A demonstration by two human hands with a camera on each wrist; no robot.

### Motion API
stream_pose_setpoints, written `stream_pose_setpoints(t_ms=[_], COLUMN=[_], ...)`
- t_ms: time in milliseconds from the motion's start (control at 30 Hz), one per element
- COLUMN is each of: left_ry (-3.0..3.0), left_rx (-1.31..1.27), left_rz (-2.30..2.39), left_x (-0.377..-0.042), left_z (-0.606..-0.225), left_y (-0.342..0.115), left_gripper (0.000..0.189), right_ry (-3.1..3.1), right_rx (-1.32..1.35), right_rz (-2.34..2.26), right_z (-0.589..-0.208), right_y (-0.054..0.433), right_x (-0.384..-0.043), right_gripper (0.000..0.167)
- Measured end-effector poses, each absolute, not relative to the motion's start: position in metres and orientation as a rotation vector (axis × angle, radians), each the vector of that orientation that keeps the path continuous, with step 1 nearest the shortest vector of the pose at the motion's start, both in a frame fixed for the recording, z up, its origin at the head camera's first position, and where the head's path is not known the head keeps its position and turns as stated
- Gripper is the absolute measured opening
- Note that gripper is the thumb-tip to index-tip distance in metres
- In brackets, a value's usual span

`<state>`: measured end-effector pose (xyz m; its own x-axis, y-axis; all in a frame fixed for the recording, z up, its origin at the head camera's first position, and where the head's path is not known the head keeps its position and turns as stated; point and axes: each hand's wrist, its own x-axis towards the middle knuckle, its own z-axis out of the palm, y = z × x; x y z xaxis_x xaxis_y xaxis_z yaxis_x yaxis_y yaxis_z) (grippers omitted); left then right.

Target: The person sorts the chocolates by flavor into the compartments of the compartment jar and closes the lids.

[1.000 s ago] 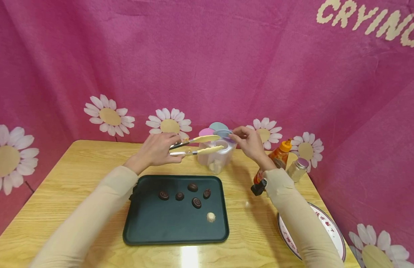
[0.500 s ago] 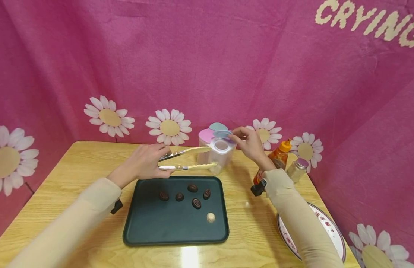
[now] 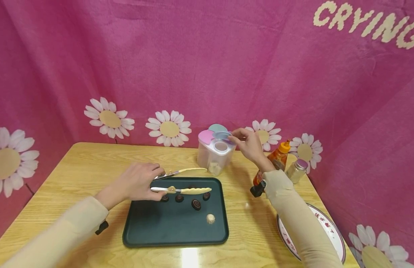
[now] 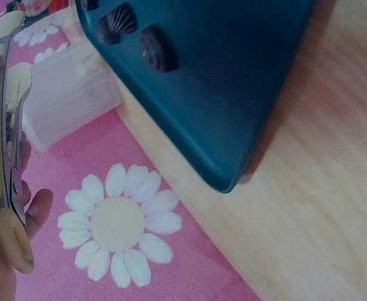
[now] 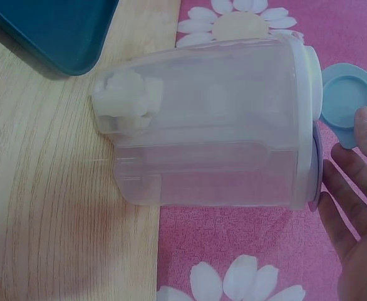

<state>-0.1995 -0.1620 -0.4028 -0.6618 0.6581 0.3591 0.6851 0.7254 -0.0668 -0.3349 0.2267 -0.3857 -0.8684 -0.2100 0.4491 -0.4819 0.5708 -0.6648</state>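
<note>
My left hand (image 3: 138,182) grips a pair of tongs with pale yellow tips (image 3: 195,191), their arms spread apart and nothing between them. They hover over the back part of a dark green tray (image 3: 170,230). On the tray lie several dark chocolates (image 3: 196,204) and one white chocolate (image 3: 210,219). Behind it stands a clear plastic container (image 3: 206,152) with coloured flip lids. My right hand (image 3: 249,146) pinches the raised blue lid (image 5: 346,97) between thumb and fingers, its other fingers near the purple lid (image 5: 316,164). Whitish pieces (image 5: 127,94) show at the container's bottom.
Right of the container are an orange-capped sauce bottle (image 3: 278,157) and a glass jar (image 3: 297,170) with a purple lid. A white plate (image 3: 327,230) lies under my right forearm. A pink flowered cloth (image 3: 207,67) hangs behind the wooden table (image 3: 92,160).
My left hand has drawn the tongs back from above the container's opening, towards me and down over the tray. My right hand stays at the blue lid.
</note>
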Motion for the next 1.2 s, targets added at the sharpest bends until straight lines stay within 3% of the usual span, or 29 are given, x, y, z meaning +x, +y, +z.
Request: stream_pose_setpoints(t_ms=[567, 1200], left_ry=[-2.643, -2.611], left_rx=[-1.157, -1.246], left_rz=[-0.119, -0.192], left_x=[-0.164, -0.160], left_z=[-0.433, -0.456], left_y=[-0.156, -0.147], left_gripper=[0.059, 0.047], right_ry=[-2.451, -2.462], right_rx=[0.597, 0.586], right_rz=[1.194, 1.191], right_z=[-0.390, -0.387], right_y=[0.229, 0.227], right_x=[-0.337, -0.335], right_gripper=[0.016, 0.016])
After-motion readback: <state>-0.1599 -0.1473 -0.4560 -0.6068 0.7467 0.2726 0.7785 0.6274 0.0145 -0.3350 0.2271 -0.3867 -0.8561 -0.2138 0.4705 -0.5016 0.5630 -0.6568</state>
